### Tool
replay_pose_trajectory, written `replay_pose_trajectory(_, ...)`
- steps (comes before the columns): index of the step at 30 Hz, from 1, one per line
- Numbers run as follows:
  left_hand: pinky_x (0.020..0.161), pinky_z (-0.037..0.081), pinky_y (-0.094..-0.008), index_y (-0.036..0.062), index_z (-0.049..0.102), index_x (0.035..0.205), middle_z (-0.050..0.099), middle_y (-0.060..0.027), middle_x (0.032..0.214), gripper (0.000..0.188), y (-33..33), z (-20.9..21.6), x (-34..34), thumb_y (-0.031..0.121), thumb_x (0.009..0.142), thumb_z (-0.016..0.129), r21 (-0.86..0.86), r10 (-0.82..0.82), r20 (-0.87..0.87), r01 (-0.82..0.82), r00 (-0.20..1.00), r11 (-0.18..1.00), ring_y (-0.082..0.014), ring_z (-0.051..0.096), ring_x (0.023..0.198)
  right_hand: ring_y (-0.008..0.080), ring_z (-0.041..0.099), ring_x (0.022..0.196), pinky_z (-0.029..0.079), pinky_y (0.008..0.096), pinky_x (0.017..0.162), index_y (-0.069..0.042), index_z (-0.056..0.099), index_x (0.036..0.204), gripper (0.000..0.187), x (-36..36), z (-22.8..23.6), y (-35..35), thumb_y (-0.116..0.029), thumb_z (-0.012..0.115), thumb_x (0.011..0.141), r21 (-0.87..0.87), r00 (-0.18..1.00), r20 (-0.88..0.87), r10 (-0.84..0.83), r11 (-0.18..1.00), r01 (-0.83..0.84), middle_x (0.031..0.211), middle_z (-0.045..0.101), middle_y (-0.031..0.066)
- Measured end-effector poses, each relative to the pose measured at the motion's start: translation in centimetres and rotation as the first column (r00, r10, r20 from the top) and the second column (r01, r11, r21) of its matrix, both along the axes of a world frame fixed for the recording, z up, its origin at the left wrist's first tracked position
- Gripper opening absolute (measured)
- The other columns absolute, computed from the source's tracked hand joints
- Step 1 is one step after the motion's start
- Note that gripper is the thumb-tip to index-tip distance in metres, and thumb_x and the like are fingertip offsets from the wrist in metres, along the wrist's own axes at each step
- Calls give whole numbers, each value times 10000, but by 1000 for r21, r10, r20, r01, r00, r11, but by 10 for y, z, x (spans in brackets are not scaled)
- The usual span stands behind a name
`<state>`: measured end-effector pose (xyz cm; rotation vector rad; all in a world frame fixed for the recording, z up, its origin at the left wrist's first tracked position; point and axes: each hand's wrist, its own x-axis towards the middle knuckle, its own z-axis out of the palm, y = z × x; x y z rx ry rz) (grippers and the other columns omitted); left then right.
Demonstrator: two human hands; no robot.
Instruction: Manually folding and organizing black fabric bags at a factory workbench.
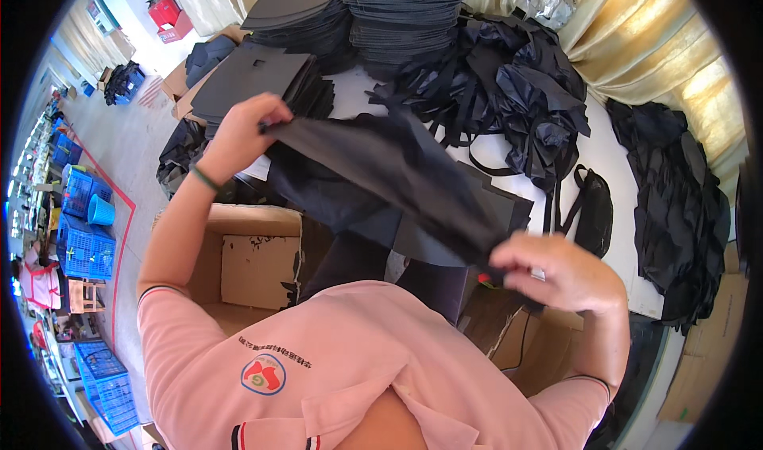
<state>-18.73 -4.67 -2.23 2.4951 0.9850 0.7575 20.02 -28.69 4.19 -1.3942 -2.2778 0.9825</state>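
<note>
Pink short-sleeved polo shirt with a round emblem covers our chest, nearest the camera. Beyond it, we stretch a long, limp piece of black fabric between our 2 hands, slanting from upper left to lower right. Our left hand curls its fingers around the far left end; a dark green band circles that wrist. Our right hand pinches the near right end, its fingertips blurred. At our left, below the fabric, we have an open brown cardboard box. Past the fabric, on a white surface, we see stacks of flat dark grey panels, then a heap of shiny black bags with straps. Farther right lies a long pile of black fabric pieces.
</note>
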Motion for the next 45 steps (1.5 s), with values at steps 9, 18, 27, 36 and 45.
replay_pose_trajectory(9, 684, 478, -375, -18, 690, 864, 633, -191, 727, 264, 22, -31, -38, 210, 761, 775, -529, -349, -459, 64, 817, 846, -318, 626, 711, 134, 615, 789, 505, 272, 746, -29, 643, 1091, 249, 52, -81, 1, -39, 706, 851, -498, 994, -39, -104, 864, 71, 869, 664, 59)
replay_pose_trajectory(18, 775, 518, -455, -4, 717, 901, 679, -221, 871, 350, 83, -100, 32, 270, 710, 824, -193, -101, -792, -89, 602, 977, -392, 663, 900, 228, 640, 789, 506, 341, 741, -32, 628, 987, 202, 92, -182, 68, -17, 701, 799, -67, 873, 125, -471, 874, 481, 882, 671, 102)
replay_pose_trajectory(27, 830, 542, -444, 40, 738, 951, 712, -180, 965, 279, 76, -114, 40, 190, 729, 815, -1, 120, -835, -219, 537, 976, -354, 674, 981, 336, 344, 1410, 276, 460, 1171, -86, 417, 1450, 744, 18, -207, 58, -351, 714, 822, 445, 930, 326, -171, 895, 9, 1510, 392, 136)
replay_pose_trajectory(36, 730, 536, -405, 19, 676, 972, 714, -155, 907, 230, 69, -86, -21, 75, 764, 756, -74, 78, -633, -161, 771, 984, -314, 690, 856, 312, 203, 1480, 145, 473, 1214, -141, 298, 1527, 823, 18, -236, 53, -542, 599, 874, 279, 885, 446, -136, 960, 8, 1604, 232, 111)
replay_pose_trajectory(45, 529, 495, -283, -2, 655, 943, 641, -66, 739, 156, 48, -12, 4, 63, 818, 721, -399, 101, -296, -219, 950, 890, -132, 582, 570, 329, 226, 1470, 165, 497, 1205, -99, 460, 1431, 762, 12, -197, 68, -434, 728, 801, 189, 865, 495, -79, 982, -19, 1528, 375, 137)
